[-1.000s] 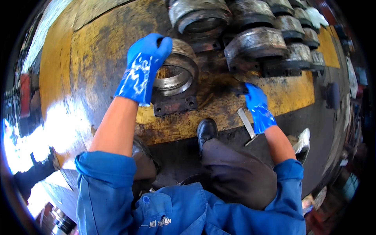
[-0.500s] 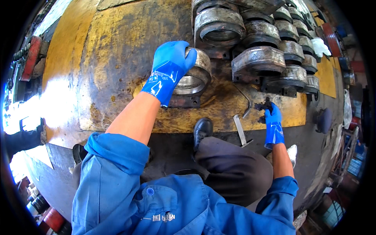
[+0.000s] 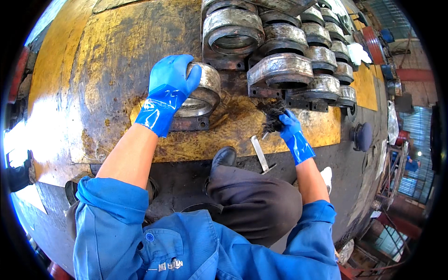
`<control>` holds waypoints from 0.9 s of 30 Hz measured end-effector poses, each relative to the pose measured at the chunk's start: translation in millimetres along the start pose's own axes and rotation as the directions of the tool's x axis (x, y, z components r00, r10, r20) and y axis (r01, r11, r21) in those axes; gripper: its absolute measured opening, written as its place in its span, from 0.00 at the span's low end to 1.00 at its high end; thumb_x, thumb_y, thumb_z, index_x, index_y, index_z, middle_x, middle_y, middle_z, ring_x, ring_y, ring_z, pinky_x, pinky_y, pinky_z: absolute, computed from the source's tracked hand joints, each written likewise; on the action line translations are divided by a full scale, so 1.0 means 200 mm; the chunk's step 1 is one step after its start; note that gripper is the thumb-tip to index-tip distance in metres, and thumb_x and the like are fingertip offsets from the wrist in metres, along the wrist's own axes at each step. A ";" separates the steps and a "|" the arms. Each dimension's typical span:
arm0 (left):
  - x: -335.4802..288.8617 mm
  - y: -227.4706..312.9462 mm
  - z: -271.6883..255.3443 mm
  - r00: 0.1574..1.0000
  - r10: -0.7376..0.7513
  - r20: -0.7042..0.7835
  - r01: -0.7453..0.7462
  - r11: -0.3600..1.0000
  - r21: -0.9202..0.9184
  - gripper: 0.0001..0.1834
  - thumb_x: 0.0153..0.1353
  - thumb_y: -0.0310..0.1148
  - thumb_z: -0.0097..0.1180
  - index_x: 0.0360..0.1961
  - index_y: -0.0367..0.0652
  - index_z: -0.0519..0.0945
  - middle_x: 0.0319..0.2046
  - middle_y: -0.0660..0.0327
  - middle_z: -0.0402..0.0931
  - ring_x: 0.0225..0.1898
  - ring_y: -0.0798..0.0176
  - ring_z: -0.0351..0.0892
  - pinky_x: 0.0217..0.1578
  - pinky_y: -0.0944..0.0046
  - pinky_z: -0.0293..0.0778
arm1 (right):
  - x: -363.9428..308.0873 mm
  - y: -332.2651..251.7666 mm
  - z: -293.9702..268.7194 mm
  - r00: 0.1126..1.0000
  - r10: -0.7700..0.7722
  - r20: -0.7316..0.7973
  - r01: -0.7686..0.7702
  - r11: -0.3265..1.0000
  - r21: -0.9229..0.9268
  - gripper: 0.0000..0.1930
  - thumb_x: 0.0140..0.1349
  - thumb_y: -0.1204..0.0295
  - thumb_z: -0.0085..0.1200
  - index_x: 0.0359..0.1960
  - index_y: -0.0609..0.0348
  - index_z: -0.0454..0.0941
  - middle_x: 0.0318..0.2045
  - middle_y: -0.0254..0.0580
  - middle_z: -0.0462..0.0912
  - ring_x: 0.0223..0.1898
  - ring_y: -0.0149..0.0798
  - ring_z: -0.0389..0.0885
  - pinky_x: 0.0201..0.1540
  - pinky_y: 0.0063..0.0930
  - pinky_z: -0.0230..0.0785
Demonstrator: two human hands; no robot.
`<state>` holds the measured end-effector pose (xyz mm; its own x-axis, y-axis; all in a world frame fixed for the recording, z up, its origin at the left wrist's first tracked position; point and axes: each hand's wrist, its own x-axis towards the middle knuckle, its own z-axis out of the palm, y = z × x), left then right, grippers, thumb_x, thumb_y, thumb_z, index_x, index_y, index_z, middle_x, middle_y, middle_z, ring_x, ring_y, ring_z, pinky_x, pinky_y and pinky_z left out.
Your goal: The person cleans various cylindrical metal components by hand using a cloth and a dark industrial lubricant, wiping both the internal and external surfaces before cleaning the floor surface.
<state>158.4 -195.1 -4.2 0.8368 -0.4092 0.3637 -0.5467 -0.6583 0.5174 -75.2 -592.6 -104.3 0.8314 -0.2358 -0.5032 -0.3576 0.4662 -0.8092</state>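
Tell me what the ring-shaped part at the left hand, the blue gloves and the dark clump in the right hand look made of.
Ring-shaped part: probably metal, worn and grimy, with silvery glints among dark stains.
Blue gloves: likely rubber or plastic-coated, smooth, with bright glossy highlights.
Dark clump: perhaps matted fibre or wire, judging by its ragged, stringy edges; I cannot tell which.

The left grip [image 3: 171,77] hides part of 1 ring housing [image 3: 210,85]; the top edge crops another housing [image 3: 285,4].

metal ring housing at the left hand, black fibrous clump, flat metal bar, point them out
Metal ring housing [image 3: 212,83], head view: outer band, right side
Black fibrous clump [image 3: 272,116], head view: its middle
Flat metal bar [image 3: 259,153], head view: long flat face
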 end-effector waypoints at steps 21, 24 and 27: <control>0.30 -0.31 0.17 0.944 -0.236 0.232 0.240 0.971 0.013 0.23 0.66 0.53 0.57 0.50 0.48 0.87 0.45 0.49 0.87 0.50 0.45 0.86 0.56 0.52 0.78 | 0.13 1.05 0.73 0.528 -0.219 0.821 0.743 -0.351 -0.571 0.25 0.69 0.66 0.53 0.69 0.42 0.76 0.67 0.44 0.76 0.68 0.54 0.74 0.71 0.49 0.66; 0.33 -0.24 0.16 0.920 -0.290 0.265 0.304 0.953 -0.014 0.24 0.66 0.53 0.57 0.51 0.46 0.87 0.46 0.50 0.87 0.50 0.47 0.87 0.55 0.54 0.78 | 0.35 0.80 0.55 0.892 -0.186 0.412 0.425 0.030 -0.905 0.23 0.64 0.74 0.51 0.61 0.44 0.80 0.63 0.49 0.79 0.64 0.56 0.77 0.65 0.51 0.71; 0.36 -0.13 0.21 0.923 -0.251 0.293 0.292 0.951 -0.106 0.24 0.66 0.52 0.57 0.52 0.44 0.86 0.45 0.50 0.87 0.49 0.50 0.87 0.54 0.55 0.78 | 0.61 0.72 0.12 0.685 -0.559 0.467 0.316 -0.349 -0.882 0.24 0.63 0.72 0.53 0.63 0.50 0.79 0.68 0.52 0.74 0.67 0.61 0.72 0.68 0.56 0.66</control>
<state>233.4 -234.7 -24.6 0.9173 -0.3976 -0.0210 -0.2786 -0.6785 0.6797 -16.0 -533.7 -275.5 0.9682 -0.0242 0.2489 0.0124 -0.9894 -0.1446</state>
